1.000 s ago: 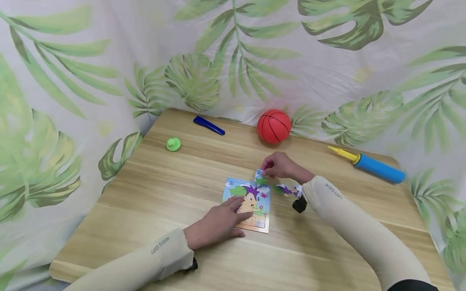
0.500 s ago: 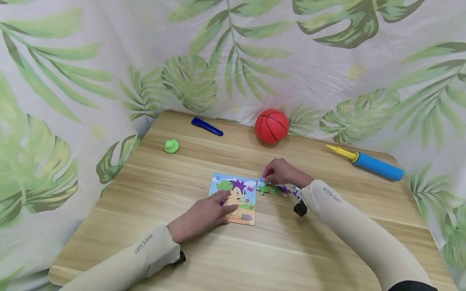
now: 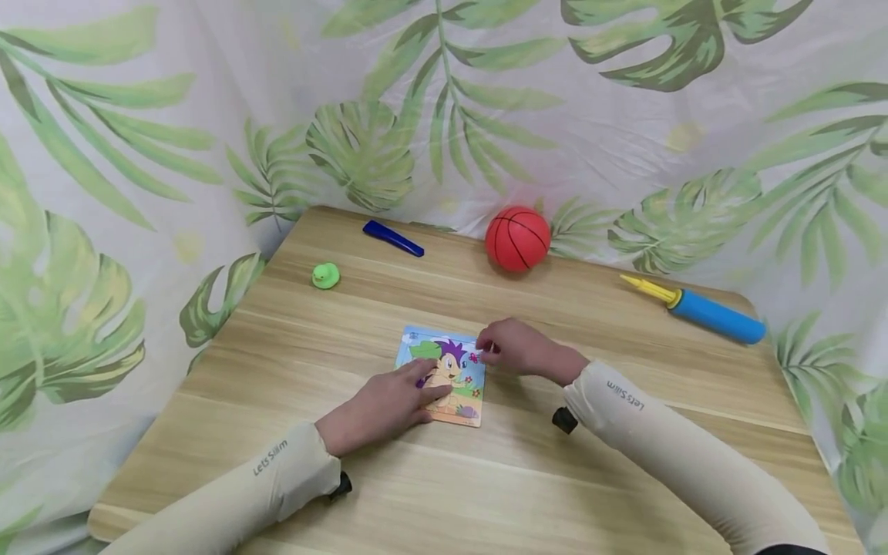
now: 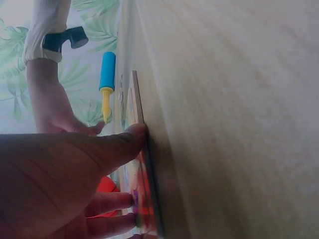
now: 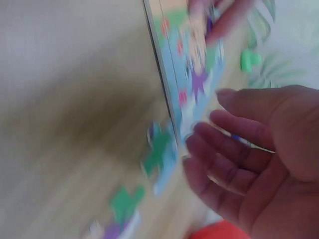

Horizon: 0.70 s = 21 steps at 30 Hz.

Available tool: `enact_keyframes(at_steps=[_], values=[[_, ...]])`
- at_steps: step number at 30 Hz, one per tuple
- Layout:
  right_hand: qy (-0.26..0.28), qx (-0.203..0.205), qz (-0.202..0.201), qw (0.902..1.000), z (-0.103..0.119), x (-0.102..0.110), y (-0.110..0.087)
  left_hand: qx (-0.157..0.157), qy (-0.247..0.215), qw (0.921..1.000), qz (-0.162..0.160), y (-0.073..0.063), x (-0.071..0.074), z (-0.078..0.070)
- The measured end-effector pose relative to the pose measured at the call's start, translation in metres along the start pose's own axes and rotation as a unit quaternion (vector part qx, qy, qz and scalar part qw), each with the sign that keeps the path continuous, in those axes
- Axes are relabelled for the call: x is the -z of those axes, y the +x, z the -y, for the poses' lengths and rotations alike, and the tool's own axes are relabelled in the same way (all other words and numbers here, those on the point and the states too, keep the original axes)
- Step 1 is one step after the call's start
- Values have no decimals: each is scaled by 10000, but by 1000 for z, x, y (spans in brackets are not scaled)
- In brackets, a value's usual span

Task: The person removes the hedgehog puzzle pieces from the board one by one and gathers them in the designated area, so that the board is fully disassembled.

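Observation:
A square jigsaw puzzle (image 3: 473, 379) with a cartoon hedgehog lies flat on the table. My left hand (image 3: 381, 402) rests on its left side, fingers spread over the picture; in the left wrist view the thumb (image 4: 133, 139) touches the board's near edge. Over the puzzle's upper right corner is my right hand (image 3: 525, 351). In the right wrist view its fingers (image 5: 209, 184) are loosely bent and hold nothing. Beside the board there, a green-and-blue puzzle piece (image 5: 158, 154) lies blurred, with another green piece (image 5: 125, 203) farther off. The right hand hides these pieces from the head view.
Along the table's back stand a red ball (image 3: 517, 238) and a dark blue flat object (image 3: 393, 238). A green toy duck (image 3: 325, 275) sits at the left. On the right lies a blue hand pump (image 3: 718, 316) with a yellow nozzle.
My right hand put down the puzzle piece it pinched, right of the board, then moved left to the board's corner. Earlier, the board shifted left with my left hand on it.

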State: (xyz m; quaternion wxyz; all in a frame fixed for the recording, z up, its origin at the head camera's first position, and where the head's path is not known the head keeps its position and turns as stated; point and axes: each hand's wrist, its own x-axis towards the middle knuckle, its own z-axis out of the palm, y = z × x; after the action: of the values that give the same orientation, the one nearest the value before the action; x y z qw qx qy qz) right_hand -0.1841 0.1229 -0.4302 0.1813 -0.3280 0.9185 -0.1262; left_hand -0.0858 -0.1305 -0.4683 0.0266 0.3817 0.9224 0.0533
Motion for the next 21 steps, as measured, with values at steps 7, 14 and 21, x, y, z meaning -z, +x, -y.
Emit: enact_keyframes(at_steps=[7, 14, 21], values=[[-469, -6, 26, 9989, 18, -19, 3, -129, 102, 9994, -318, 0, -6, 0], [-162, -259, 106, 9995, 28, -29, 5, -186, 248, 9982, -516, -1, -10, -2], [-249, -575, 0, 9980, 33, -32, 7, -122, -42, 9988, -463, 0, -7, -1]])
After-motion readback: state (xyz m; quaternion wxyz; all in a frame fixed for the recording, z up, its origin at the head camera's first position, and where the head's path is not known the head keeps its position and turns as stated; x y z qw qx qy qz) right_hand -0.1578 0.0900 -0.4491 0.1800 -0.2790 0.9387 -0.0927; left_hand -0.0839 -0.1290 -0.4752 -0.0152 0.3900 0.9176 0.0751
